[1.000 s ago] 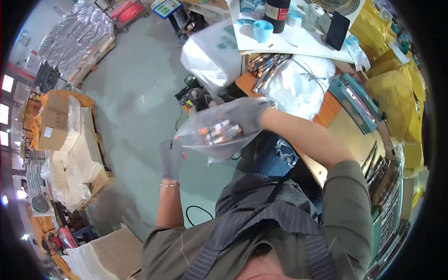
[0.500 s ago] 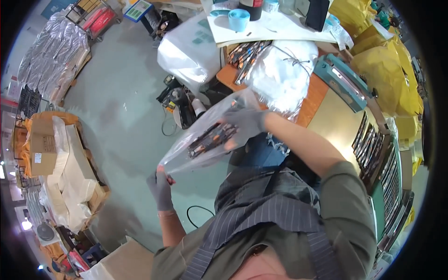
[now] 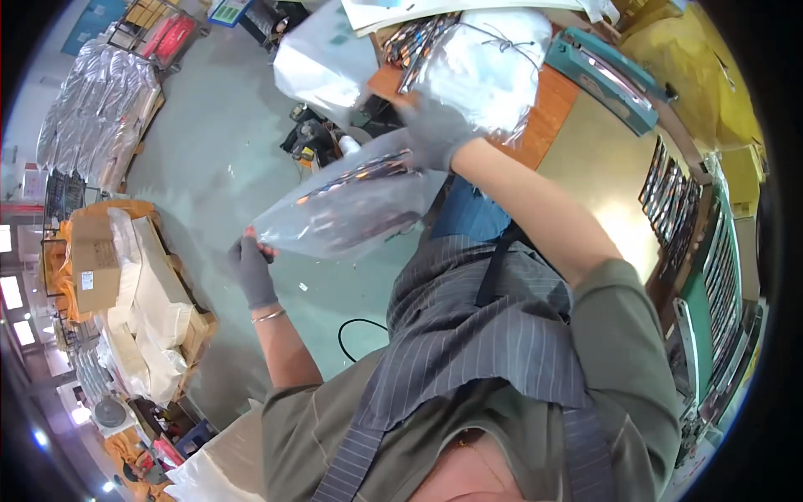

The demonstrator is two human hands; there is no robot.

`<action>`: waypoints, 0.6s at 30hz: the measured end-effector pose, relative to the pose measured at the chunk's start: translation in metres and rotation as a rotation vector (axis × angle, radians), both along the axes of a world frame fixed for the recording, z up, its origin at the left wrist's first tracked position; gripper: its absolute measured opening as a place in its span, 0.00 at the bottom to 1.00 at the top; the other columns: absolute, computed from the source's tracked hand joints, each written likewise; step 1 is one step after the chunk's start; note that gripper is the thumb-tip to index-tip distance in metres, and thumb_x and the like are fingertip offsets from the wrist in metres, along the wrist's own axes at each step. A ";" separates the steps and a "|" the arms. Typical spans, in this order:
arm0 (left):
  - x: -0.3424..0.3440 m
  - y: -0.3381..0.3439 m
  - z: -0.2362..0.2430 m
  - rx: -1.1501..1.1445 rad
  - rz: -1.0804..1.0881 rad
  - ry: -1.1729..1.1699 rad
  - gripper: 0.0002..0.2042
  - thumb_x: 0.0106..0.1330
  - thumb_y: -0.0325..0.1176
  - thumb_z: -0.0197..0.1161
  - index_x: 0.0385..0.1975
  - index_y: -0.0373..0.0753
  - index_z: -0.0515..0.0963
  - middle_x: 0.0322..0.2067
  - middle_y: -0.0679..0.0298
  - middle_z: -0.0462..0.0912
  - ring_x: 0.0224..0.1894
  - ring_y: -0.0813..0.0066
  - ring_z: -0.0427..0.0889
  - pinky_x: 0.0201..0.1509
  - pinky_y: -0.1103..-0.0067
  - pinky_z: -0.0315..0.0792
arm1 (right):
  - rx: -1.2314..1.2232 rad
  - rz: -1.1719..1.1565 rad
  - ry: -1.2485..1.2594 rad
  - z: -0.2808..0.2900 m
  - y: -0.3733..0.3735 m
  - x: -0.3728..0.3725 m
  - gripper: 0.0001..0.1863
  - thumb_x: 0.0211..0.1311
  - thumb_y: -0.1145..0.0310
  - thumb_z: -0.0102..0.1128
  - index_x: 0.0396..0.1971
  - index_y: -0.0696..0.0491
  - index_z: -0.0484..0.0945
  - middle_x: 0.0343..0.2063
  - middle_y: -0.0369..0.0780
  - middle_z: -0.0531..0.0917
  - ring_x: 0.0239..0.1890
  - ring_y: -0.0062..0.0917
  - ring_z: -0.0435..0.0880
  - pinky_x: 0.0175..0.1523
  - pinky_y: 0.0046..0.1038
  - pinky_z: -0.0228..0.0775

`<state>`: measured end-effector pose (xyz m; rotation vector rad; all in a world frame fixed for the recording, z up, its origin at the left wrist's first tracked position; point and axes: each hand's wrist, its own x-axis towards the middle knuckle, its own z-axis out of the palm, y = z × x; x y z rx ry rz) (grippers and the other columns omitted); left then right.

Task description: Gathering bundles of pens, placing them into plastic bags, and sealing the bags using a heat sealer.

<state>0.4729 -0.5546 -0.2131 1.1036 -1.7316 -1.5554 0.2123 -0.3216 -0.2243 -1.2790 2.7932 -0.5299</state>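
Note:
My gloved left hand (image 3: 253,269) pinches one corner of a clear plastic bag (image 3: 347,213). The bag slants up and to the right, above the floor. Inside it lie slim dark pieces (image 3: 355,177) with orange and pale spots; their exact kind is hard to make out through the film. At the bag's upper end is my gloved right hand (image 3: 441,134), smeared by motion, so its grip on the bag or the pieces cannot be read. Just beyond that hand, a stack of clear plastic bags (image 3: 485,71), tied with a dark cord, rests on the brown tabletop (image 3: 548,113).
Similar patterned pieces (image 3: 414,42) lie beside the stack. A teal bag sealer (image 3: 604,79) stands on the right, with rows of dark slim pieces (image 3: 669,192) nearer me. Cartons (image 3: 155,309) sit on a pallet at left. A black cable (image 3: 343,335) curls on the floor.
My right hand has moved up and left, toward the stack of bags. My left hand has shifted left and up with its corner, and the bag looks wider. The whole view has shifted.

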 end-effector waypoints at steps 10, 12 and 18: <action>0.076 -0.044 0.034 0.001 0.485 0.154 0.18 0.61 0.35 0.62 0.11 0.43 0.63 0.10 0.69 0.65 0.12 0.80 0.63 0.16 0.82 0.61 | -0.801 0.012 -1.082 0.051 -0.041 0.058 0.11 0.56 0.70 0.49 0.21 0.56 0.79 0.14 0.34 0.74 0.12 0.15 0.69 0.15 0.18 0.60; 0.086 -0.050 0.056 0.027 0.421 0.300 0.18 0.61 0.35 0.61 0.12 0.45 0.63 0.10 0.70 0.64 0.12 0.81 0.63 0.16 0.83 0.60 | -0.717 0.138 -1.106 0.091 -0.039 0.053 0.10 0.57 0.70 0.48 0.26 0.56 0.79 0.14 0.34 0.74 0.10 0.14 0.70 0.15 0.17 0.61; 0.082 -0.043 -0.008 -0.250 0.267 -0.107 0.16 0.63 0.38 0.57 0.16 0.34 0.73 0.11 0.66 0.70 0.14 0.78 0.68 0.18 0.83 0.63 | -0.360 0.185 -0.724 -0.008 -0.046 0.014 0.10 0.56 0.71 0.49 0.31 0.57 0.81 0.16 0.36 0.78 0.13 0.17 0.74 0.20 0.21 0.67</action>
